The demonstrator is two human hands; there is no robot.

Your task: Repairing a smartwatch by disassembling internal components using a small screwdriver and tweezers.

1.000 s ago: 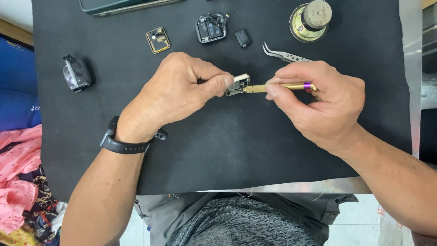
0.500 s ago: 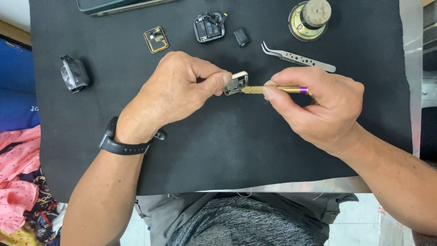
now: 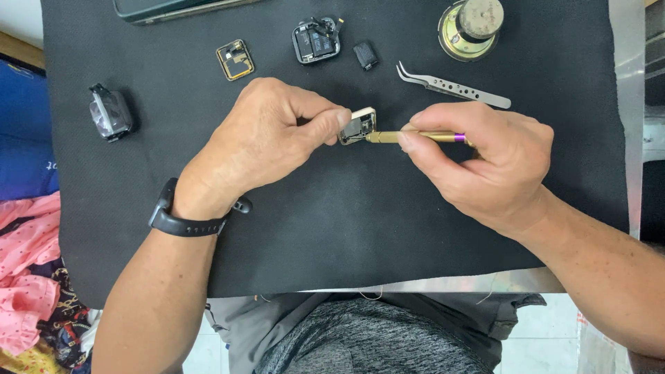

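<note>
My left hand [image 3: 267, 142] pinches a small opened watch case [image 3: 358, 125], pale-rimmed with its inner parts showing, just above a black mat [image 3: 332, 228]. My right hand [image 3: 485, 163] grips a slim gold screwdriver [image 3: 415, 136] with a purple band near its rear. The tip of the screwdriver rests inside the case's right side. A black band sits on my left wrist.
Further back on the mat lie curved steel tweezers [image 3: 454, 86], a round brass-coloured tin [image 3: 471, 28], a small black block [image 3: 365, 55], another open watch body [image 3: 316, 39], a gold-framed square part [image 3: 235, 59] and a dark watch body [image 3: 109, 112] at left. Pink cloth [image 3: 28, 277] lies off the left edge.
Both hands and the case stay almost in place; the view has shifted only slightly.
</note>
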